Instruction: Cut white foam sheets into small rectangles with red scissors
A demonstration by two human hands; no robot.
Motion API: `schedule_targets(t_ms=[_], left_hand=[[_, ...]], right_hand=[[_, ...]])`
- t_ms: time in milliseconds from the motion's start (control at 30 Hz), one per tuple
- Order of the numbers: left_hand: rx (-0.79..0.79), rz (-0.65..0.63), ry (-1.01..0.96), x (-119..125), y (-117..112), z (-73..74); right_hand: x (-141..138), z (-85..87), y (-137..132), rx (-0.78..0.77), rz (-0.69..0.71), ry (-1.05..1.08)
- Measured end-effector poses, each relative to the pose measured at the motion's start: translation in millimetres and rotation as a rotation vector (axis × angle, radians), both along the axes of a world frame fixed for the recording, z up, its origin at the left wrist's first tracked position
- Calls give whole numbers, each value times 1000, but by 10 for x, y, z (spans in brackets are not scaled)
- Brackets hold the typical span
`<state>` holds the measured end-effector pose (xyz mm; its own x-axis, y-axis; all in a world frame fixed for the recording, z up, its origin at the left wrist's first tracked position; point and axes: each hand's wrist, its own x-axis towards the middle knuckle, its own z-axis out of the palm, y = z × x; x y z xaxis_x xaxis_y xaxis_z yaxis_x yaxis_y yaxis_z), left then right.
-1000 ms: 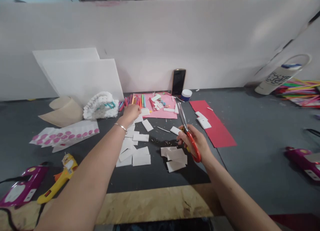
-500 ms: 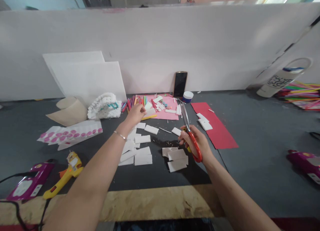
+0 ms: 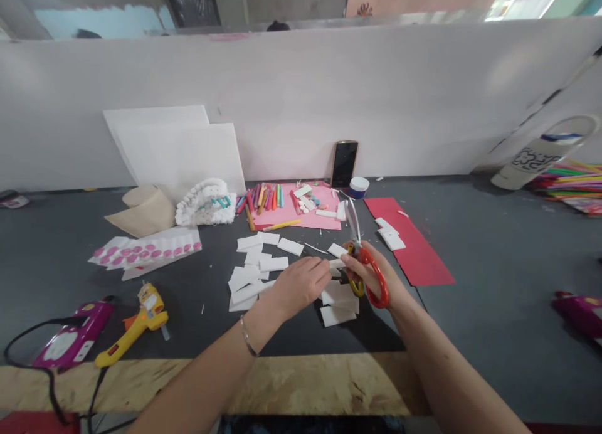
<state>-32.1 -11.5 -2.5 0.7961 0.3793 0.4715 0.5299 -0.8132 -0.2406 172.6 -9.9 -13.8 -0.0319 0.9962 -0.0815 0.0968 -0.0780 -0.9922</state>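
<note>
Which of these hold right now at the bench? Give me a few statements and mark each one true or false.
The right hand holds red-handled scissors. True.

The left hand holds a glue gun. False: it reaches to a white strip beside the scissors.

A phone leans against the white partition. True.

The red sheet lies to the left of the pink sheet. False: the red sheet lies to its right.
</note>
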Motion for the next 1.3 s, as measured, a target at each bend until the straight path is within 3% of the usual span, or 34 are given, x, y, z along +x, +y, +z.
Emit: schedule_targets(t_ms=[167,267,333,400,467,533,700,800,867,1300], left_hand=[[62,-40,-91,-33,0,33],[-61,10,-267,-34,-24,26],[-280,113,-493,-33,-36,14],[-604,210,-736,-34,-34,3],[-939,245,-920,-40,-18,-12],[-1139,240,-1045,-52,3,-35],[-1104,278,-1205,-87,36,-107],[-1222,254,-1222,-91,31,-122],[-1274,240,-1191,-86,27,-126],[-1151,338,-1155,-50,-30,-126]], right_hand=[[32,-55,15,34,-8,-20],[77,-118,50,112,-86,-21],[99,-132,68,167,-160,-11],[97,-112,68,199,-192,12],[67,-72,47,202,-177,16],[23,-39,16,178,-128,16],[-50,-37,-50,167,25,20],[-62,-26,-70,176,67,-29],[-68,-5,-77,190,57,-40],[-84,-14,-90,141,14,-20]])
